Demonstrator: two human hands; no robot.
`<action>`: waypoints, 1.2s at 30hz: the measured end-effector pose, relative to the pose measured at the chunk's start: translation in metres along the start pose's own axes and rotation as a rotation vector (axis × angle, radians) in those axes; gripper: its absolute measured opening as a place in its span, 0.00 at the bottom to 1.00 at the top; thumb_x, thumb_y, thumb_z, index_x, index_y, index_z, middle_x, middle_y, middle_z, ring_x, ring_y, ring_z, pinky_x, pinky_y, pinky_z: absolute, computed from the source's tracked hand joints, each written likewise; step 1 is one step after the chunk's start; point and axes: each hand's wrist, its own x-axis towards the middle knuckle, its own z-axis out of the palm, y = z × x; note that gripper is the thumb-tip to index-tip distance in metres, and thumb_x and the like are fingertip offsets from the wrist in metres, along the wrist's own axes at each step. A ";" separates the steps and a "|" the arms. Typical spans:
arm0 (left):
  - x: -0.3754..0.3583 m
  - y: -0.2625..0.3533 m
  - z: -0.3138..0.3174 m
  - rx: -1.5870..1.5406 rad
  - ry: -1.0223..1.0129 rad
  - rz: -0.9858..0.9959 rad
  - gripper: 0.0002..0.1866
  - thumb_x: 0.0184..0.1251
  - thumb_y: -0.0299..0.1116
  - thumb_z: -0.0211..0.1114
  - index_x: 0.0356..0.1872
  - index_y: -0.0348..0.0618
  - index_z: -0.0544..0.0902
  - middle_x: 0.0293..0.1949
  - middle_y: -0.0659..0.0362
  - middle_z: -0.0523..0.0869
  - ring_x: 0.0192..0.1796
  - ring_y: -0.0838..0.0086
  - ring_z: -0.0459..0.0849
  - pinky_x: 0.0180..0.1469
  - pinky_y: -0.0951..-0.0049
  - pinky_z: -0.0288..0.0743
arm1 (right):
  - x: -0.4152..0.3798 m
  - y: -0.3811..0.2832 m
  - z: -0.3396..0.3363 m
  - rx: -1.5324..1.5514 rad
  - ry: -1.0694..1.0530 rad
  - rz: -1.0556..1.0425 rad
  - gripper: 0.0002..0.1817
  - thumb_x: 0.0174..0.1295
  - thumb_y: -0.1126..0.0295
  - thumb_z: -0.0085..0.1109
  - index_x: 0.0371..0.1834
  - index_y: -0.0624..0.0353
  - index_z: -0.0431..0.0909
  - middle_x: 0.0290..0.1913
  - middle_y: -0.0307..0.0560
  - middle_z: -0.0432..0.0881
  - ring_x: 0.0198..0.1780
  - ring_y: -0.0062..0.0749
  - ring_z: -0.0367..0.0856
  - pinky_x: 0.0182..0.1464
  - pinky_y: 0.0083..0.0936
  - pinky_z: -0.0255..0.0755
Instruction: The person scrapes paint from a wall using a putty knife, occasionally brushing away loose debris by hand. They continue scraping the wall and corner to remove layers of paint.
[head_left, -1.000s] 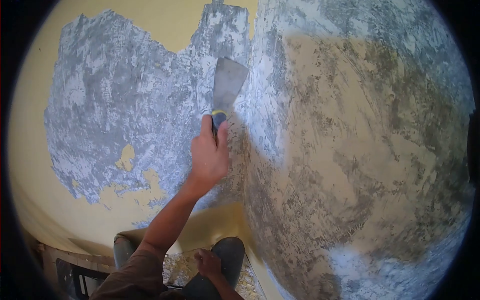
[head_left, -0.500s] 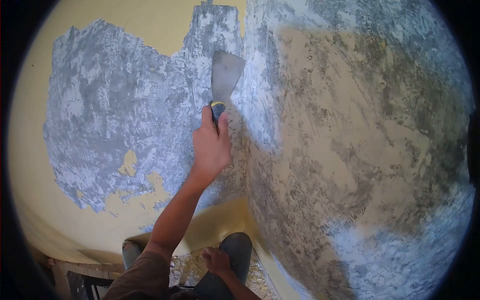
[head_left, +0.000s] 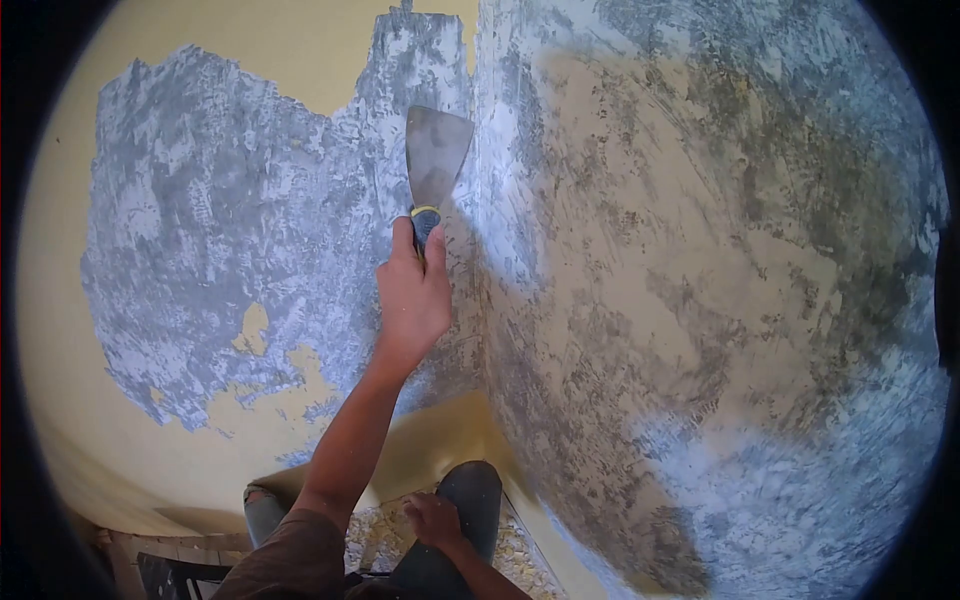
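Observation:
My left hand (head_left: 415,300) is closed around the dark handle of a scraper (head_left: 438,155) with a yellow ring below its wide metal blade. The blade points up and lies over the grey, scraped part of the left wall (head_left: 220,190), close to the inside corner. Lower down, my right hand (head_left: 434,520) rests beside my right knee with its fingers curled in, and no tool shows in it.
Yellow paint (head_left: 270,50) borders the scraped area. The right wall (head_left: 700,280) is mottled brown, grey and white. Paint flakes (head_left: 375,535) cover the floor around my legs. A black chair-like object (head_left: 180,572) stands at the lower left.
The scraper has turned a little anticlockwise in my left hand's grip. The whole view has shifted slightly, so the walls sit further left. My right hand has stayed by the knee.

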 end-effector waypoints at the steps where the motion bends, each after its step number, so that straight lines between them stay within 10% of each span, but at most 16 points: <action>1: 0.001 0.000 -0.001 -0.018 -0.002 0.000 0.12 0.78 0.38 0.54 0.44 0.37 0.73 0.22 0.52 0.77 0.24 0.69 0.75 0.30 0.64 0.69 | 0.000 -0.002 0.000 0.032 0.042 -0.015 0.17 0.68 0.54 0.49 0.42 0.54 0.81 0.39 0.49 0.85 0.44 0.50 0.83 0.46 0.44 0.76; 12: 0.005 0.004 0.003 -0.018 0.056 0.027 0.13 0.77 0.38 0.55 0.41 0.36 0.71 0.22 0.49 0.77 0.24 0.65 0.75 0.32 0.62 0.70 | 0.003 0.003 0.001 0.031 0.023 -0.034 0.20 0.70 0.52 0.46 0.44 0.54 0.82 0.40 0.51 0.85 0.44 0.50 0.84 0.45 0.43 0.77; 14: 0.002 0.009 0.005 0.007 0.055 0.073 0.12 0.77 0.37 0.53 0.42 0.37 0.67 0.20 0.44 0.78 0.25 0.45 0.81 0.31 0.52 0.68 | -0.001 0.003 0.001 0.000 0.027 -0.035 0.20 0.70 0.51 0.45 0.43 0.54 0.82 0.40 0.51 0.85 0.44 0.50 0.84 0.46 0.43 0.77; 24: -0.004 0.006 0.003 -0.062 -0.010 -0.056 0.14 0.77 0.39 0.54 0.40 0.37 0.69 0.23 0.46 0.77 0.25 0.54 0.78 0.31 0.57 0.69 | 0.002 -0.002 0.001 0.086 0.022 -0.038 0.20 0.70 0.52 0.45 0.44 0.54 0.82 0.42 0.50 0.86 0.45 0.50 0.84 0.47 0.42 0.77; 36: -0.008 0.002 0.002 0.043 -0.022 0.027 0.12 0.78 0.37 0.52 0.42 0.38 0.66 0.24 0.41 0.80 0.30 0.39 0.81 0.34 0.48 0.69 | -0.005 -0.004 -0.002 0.084 0.048 -0.066 0.18 0.68 0.57 0.43 0.45 0.53 0.82 0.43 0.51 0.85 0.48 0.51 0.83 0.50 0.44 0.77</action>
